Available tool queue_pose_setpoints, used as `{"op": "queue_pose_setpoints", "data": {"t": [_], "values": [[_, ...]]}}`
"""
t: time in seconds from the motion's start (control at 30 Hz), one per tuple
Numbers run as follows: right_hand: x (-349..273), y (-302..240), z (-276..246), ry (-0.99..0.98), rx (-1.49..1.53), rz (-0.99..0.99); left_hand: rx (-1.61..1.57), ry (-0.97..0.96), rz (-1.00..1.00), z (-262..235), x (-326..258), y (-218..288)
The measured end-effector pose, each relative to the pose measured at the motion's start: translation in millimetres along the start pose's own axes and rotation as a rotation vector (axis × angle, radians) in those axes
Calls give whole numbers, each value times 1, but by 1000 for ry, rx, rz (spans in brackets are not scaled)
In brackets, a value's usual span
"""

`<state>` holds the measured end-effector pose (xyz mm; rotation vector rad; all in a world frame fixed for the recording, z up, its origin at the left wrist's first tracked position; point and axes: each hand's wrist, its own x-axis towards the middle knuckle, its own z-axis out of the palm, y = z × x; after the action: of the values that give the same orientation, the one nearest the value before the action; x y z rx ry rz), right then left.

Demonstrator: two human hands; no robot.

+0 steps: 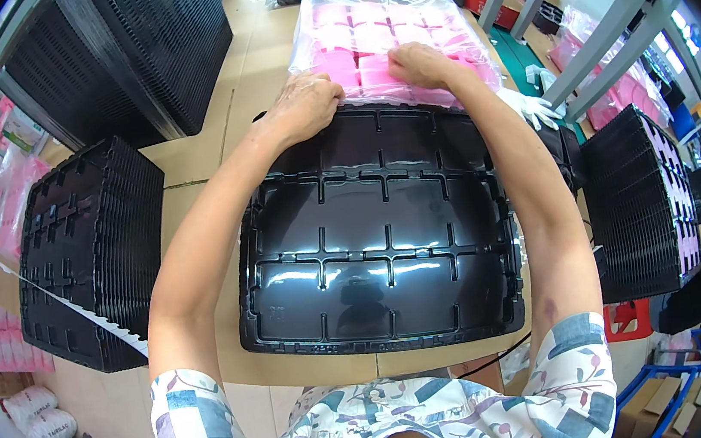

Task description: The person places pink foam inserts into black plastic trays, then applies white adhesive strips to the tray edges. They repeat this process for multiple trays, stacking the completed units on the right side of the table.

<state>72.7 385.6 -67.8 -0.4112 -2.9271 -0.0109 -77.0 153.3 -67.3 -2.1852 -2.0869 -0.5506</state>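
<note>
Clear plastic wraps pink pieces [373, 39]; that bag [385, 25] lies at the far edge of a black tray [385, 215], which sits between it and the person. The left hand [305, 105] curls at its near-left corner, the right hand [421, 65] on top; from here I can't tell whether either grips film. Black stacks [125, 253] flank both sides; a white glove [533, 108] lies just right.
</note>
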Motion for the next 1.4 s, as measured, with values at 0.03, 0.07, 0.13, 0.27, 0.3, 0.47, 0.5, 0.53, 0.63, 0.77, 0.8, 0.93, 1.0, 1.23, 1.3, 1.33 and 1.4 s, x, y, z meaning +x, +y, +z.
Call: {"op": "queue_pose_setpoints", "data": {"t": [0.03,0.07,0.13,0.27,0.3,0.47,0.5,0.53,0.63,0.77,0.8,0.93,1.0,1.23,1.3,1.33,1.4], "values": [[2,4,-8,68,125,7,1,11,3,-1,-1,-1],[4,8,-16,136,250,15,-3,7,4,-2,0,-2],[3,18,-44,199,566,75,-16,-1,13,-3,3,0],[6,14,-75,42,710,182,-441,330,-121,2,0,4],[2,17,-80,27,761,210,-861,291,-356,-2,9,21],[-7,21,-82,64,815,249,-1779,259,-901,-15,31,25],[-11,24,-82,61,818,265,-1840,219,-879,-13,38,21],[-12,21,-84,39,812,254,-1896,190,-859,-13,42,16],[-21,14,-86,-34,791,223,-1985,182,-883,-14,54,4],[-36,-6,-88,-13,627,181,-1982,274,-908,-3,63,5],[-40,-13,-84,267,388,135,-1954,317,-888,2,65,9],[-74,-126,-63,711,72,-137,-2242,315,-621,-15,42,13],[-93,-182,-47,274,119,-137,-2271,370,-574,-39,12,29],[-133,-126,-21,347,226,298,-2237,386,-583,-42,-72,47],[-159,-109,-20,481,248,320,-2194,410,-639,-34,-89,47],[-170,-104,-23,532,297,296,-2184,411,-643,-34,-95,47],[-191,-91,-20,650,629,290,-2172,407,-648,-32,-104,46]]}}
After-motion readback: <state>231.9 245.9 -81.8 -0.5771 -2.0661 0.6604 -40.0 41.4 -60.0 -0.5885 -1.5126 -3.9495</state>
